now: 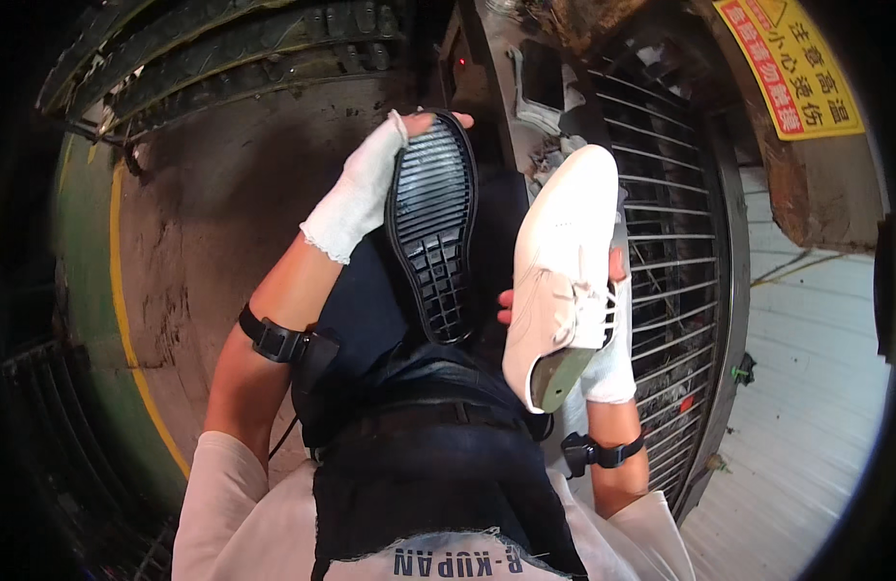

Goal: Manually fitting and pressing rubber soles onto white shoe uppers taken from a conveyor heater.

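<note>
My left hand (363, 189), in a white fingerless glove, grips a black rubber shoe sole (434, 228) by its toe end, tread side facing up at me. Beside it on the right, my right hand (610, 341), also gloved in white, holds a white lace-up shoe upper (562, 266) from underneath, toe pointing away, with a grey-green last showing at its heel opening. The sole and the upper are held side by side, a small gap between them. Black straps sit on both wrists.
A metal grate conveyor (661, 242) runs along the right under the shoe. White gloves lie on a machine surface (540, 92) ahead. A yellow warning sign (791, 58) hangs top right. Dark concrete floor with a yellow line (119, 281) lies left.
</note>
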Action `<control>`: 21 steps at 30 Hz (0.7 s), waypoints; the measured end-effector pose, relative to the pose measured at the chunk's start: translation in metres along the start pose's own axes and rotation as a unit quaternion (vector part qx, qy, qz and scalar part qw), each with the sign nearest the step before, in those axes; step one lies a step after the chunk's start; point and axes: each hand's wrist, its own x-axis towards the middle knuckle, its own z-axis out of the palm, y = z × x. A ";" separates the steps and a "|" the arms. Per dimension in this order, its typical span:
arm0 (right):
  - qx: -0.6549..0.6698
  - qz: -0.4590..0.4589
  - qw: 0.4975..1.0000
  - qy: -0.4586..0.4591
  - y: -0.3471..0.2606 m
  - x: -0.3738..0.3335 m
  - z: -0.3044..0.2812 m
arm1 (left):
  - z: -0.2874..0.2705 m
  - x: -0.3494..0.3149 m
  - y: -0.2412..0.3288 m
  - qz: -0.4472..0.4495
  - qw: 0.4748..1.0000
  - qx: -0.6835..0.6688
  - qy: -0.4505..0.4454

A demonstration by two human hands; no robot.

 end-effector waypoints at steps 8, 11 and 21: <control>-0.062 0.104 0.988 -0.095 0.052 0.054 0.025 | 0.013 -0.015 -0.002 0.051 0.998 0.023 -0.031; -0.073 0.109 0.988 -0.083 0.066 0.060 0.015 | 0.011 -0.021 0.000 0.037 0.996 -0.021 -0.080; -0.099 0.095 0.985 -0.106 0.069 0.072 -0.007 | 0.029 -0.034 0.005 0.042 0.994 0.068 -0.078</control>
